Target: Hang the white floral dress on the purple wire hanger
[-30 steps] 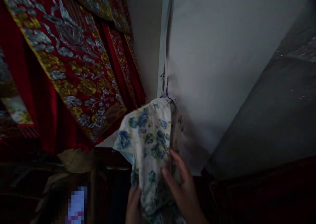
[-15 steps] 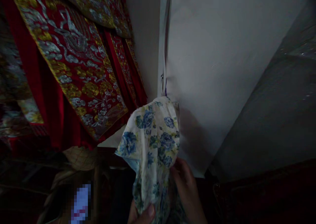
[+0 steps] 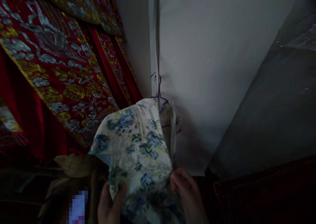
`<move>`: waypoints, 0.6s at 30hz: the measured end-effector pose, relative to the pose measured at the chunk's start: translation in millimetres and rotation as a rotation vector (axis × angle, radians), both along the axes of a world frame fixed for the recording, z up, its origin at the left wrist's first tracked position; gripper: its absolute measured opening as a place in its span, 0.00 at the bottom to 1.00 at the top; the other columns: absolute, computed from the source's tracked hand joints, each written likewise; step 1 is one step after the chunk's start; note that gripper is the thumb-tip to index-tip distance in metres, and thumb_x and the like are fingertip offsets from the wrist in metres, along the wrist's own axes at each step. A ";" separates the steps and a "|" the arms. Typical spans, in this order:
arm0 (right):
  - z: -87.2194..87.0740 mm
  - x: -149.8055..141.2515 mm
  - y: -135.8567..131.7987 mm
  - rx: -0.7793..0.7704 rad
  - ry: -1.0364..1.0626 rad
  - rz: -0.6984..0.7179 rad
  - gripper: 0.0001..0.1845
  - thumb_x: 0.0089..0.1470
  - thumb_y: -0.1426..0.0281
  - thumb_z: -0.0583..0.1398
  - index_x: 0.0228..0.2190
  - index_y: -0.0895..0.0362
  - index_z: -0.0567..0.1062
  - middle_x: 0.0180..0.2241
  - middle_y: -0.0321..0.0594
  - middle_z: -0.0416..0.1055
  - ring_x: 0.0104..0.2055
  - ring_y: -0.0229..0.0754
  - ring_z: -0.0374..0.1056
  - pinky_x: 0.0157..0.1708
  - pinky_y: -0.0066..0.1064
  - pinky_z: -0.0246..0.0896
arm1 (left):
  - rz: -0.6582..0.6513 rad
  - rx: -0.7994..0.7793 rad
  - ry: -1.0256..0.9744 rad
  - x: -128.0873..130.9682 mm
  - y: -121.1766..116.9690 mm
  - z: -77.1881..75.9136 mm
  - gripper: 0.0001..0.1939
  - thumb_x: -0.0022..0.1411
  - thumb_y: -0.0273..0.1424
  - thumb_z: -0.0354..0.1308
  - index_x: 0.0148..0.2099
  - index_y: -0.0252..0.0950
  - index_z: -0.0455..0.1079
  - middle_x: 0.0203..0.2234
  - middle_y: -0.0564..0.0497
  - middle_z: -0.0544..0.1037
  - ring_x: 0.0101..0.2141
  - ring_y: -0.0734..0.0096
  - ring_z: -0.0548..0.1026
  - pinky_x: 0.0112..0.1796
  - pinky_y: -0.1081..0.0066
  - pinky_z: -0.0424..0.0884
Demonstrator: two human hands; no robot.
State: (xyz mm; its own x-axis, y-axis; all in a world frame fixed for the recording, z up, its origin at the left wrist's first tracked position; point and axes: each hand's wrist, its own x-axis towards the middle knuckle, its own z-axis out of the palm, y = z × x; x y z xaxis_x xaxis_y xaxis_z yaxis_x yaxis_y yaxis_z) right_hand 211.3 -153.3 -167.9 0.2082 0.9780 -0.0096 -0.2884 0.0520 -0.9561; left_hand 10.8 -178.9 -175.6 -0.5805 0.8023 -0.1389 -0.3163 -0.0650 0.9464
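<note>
A white garment (image 3: 134, 145) with blue flowers hangs in the middle on a thin dark wire hanger (image 3: 159, 89). Its front is spread out to the left, and the right front edge falls away to show the inside. My left hand (image 3: 111, 201) grips the garment's left side low down, thumb in front and fingers partly behind the cloth. My right hand (image 3: 185, 187) pinches the cloth at its right edge, thumb against the fingers. The lower part of the garment is dark and blurred.
Red embroidered hangings (image 3: 64, 66) with gold and silver patterns fill the left. A pale wall (image 3: 209, 69) stands behind the garment, with a narrow white strip (image 3: 153, 36) running up it. A wicker-like object (image 3: 74, 164) is at lower left, beside a pixelated bluish patch.
The garment has been spread wider and turned, baring the hanger and its inner side. My left hand has moved left with the cloth; my right hand has shifted slightly to the right and down.
</note>
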 end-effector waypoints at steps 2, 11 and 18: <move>4.6 -0.2 -5.1 -0.012 -0.022 0.055 0.31 0.46 0.42 0.67 0.19 0.56 0.68 0.18 0.32 0.59 0.23 0.35 0.56 0.26 0.26 0.52 | 0.185 0.155 0.205 -3.9 7.5 -9.3 0.28 0.46 0.40 0.76 0.48 0.39 0.73 0.44 0.51 0.79 0.48 0.58 0.77 0.51 0.65 0.73; 38.8 -17.8 -21.1 0.022 -0.238 0.258 0.30 0.52 0.44 0.62 0.18 0.56 0.65 0.19 0.33 0.60 0.24 0.37 0.60 0.28 0.27 0.58 | -0.580 0.380 0.672 62.6 9.5 3.7 0.18 0.64 0.28 0.57 0.56 0.37 0.75 0.48 0.41 0.81 0.48 0.56 0.80 0.49 0.63 0.75; 40.8 -10.4 -8.8 -0.140 -0.176 0.311 0.31 0.46 0.40 0.62 0.19 0.55 0.67 0.12 0.29 0.58 0.13 0.32 0.54 0.16 0.24 0.49 | -0.592 0.458 0.626 72.9 13.2 4.6 0.10 0.67 0.27 0.51 0.38 0.38 0.74 0.31 0.50 0.79 0.33 0.67 0.78 0.38 0.74 0.73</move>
